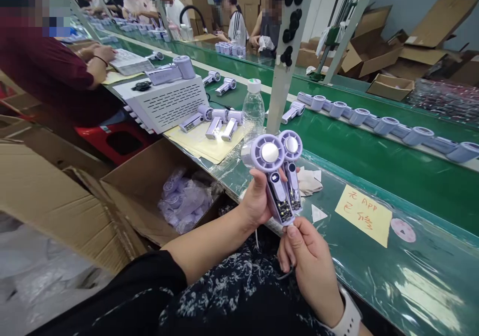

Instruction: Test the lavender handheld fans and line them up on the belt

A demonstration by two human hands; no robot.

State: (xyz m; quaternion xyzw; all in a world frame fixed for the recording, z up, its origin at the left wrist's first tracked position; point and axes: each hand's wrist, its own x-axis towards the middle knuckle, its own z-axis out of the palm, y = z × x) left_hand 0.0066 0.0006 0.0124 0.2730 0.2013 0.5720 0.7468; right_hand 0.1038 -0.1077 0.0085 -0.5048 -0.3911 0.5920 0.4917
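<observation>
Lavender handheld fans, two, at centre of frame, above the near edge of the desk (374, 286). Left hand (256, 200) wrapped round both handles. Right hand (309, 251) in a narrow pinch at the lower tip of the front fan (272, 164), apparently on the end of a cable (286, 275); the joint is covered by fingers, so seating cannot be confirmed.

Done: front fan assembled, display lit with digits, small lights glowing in the handle. Not shown done: the same reading on the rear fan (292, 158); no digits legible there.

Three more fans (214, 127) lie on yellow paper (202, 146), left of centre; whether checked or waiting, cannot tell. Row of fans (387, 125), upper right, on the conveyor.
</observation>
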